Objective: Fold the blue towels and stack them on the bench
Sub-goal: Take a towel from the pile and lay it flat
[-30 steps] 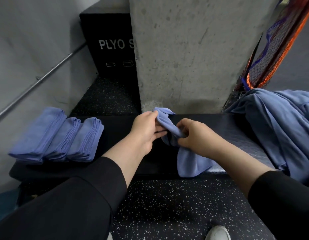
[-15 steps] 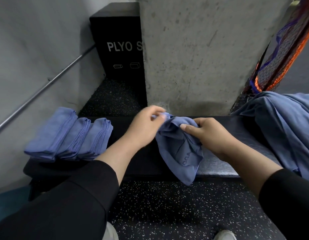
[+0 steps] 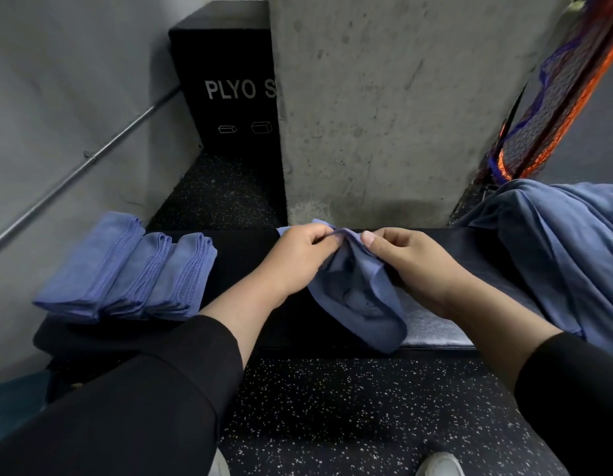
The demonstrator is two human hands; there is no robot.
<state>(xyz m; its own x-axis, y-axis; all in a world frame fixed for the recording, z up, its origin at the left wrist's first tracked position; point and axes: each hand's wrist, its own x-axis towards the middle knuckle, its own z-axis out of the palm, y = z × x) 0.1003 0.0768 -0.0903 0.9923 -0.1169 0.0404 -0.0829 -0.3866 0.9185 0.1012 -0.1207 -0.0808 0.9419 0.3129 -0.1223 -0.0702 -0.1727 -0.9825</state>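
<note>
A small blue terry-cloth towel (image 3: 358,297) is held above the middle of the long black padded worktop (image 3: 250,255), its top edge bunched between both hands and the rest hanging in loose folds towards the near edge. The left hand (image 3: 299,259) is clamped on the towel's far-left corner, which sticks out past the fingers; the right hand (image 3: 406,261) is pinched on the gathered edge just beside it, thumb on top.

The cloth is judged light, limp and not fragile; no shape will be kept on its own, so corners or hems are the places to be gripped, with the hands drawn apart until the edge is taut.

A row of folded blue towels (image 3: 126,269) lies at the left end of the worktop, well apart from the hands. A heap of unfolded blue towels (image 3: 555,242) is draped over the right end. A grey concrete pillar (image 3: 384,108) stands directly behind.
</note>
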